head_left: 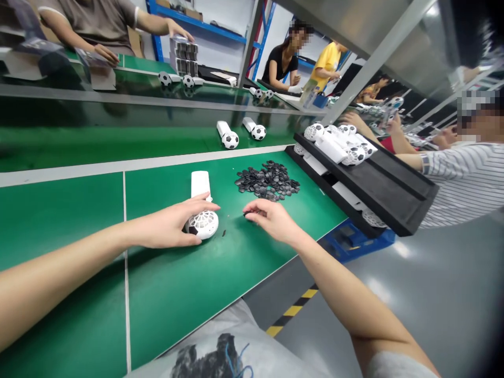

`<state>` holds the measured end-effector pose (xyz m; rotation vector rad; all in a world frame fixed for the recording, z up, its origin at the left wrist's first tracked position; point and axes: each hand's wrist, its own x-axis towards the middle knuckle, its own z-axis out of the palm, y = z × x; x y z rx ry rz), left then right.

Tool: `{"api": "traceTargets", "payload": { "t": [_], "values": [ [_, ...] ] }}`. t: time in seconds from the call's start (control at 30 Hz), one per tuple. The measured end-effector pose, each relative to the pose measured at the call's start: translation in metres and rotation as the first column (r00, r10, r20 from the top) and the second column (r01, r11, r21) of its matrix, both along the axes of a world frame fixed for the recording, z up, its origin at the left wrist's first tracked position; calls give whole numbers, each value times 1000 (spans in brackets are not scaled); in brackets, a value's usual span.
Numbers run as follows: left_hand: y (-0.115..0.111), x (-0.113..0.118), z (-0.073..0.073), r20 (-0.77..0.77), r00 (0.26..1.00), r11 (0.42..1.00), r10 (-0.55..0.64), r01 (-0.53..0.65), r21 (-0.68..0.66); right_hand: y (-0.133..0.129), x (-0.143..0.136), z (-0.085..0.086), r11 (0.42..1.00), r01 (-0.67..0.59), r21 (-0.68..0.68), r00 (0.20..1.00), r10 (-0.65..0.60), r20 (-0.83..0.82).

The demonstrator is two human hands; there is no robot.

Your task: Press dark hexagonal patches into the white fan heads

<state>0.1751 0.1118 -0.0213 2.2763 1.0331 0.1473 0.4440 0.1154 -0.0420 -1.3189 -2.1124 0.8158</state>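
Note:
On the green table lies a white device with a round, football-patterned head [205, 224] and a flat white handle [200, 184]. My left hand [177, 220] is wrapped round the head, thumb at its near side and fingers over its far side. To the right, my right hand [271, 218] pinches a small black piece [247, 213] between thumb and fingertips, just above the table. Beyond it is a heap of small black pieces [268, 180]. One dark sliver [224, 233] lies beside the round head.
Two football-headed devices [230, 139] [259, 132] lie on the green strip beyond the table's pale edge. At the right, stacked black trays [397, 184] hold several more, above a blue crate [346, 241]. Other people work across and to the right.

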Motion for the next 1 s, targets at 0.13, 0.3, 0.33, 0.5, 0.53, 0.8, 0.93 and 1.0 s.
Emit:
{"api": "traceTargets", "payload": {
  "t": [0.13, 0.3, 0.33, 0.5, 0.53, 0.8, 0.93, 1.0],
  "values": [
    [-4, 4, -1, 29, 1000, 1000, 0, 0, 5, -14, -23, 12, 976, -165, 146, 985, 170, -27],
    [-1, 2, 3, 44, 998, 997, -51, 53, -59, -18, -40, 19, 921, -322, 218, 946, 321, 42],
    [-1, 1, 4, 49, 997, 995, -61, 64, -70, -18, -42, 19, 908, -344, 238, 939, 341, 54],
    [-3, 6, 2, 90, 995, 998, -32, 36, -53, -13, -50, 17, 786, -491, 376, 870, 466, 161],
    [-4, 8, 1, 105, 994, 999, -16, 21, -46, -12, -52, 17, 761, -517, 392, 855, 478, 201],
    [-7, 13, -13, 266, 963, 999, 43, -49, 13, -5, -62, 10, 859, -411, 306, 904, 428, 14],
    [-11, 14, -17, 280, 953, 993, 117, -109, -42, 2, -61, 4, 954, -236, 186, 956, 262, -133],
    [-12, 15, -17, 302, 941, 989, 151, -140, -56, 3, -64, 2, 966, -227, 121, 956, 244, -161]
  ]
}}
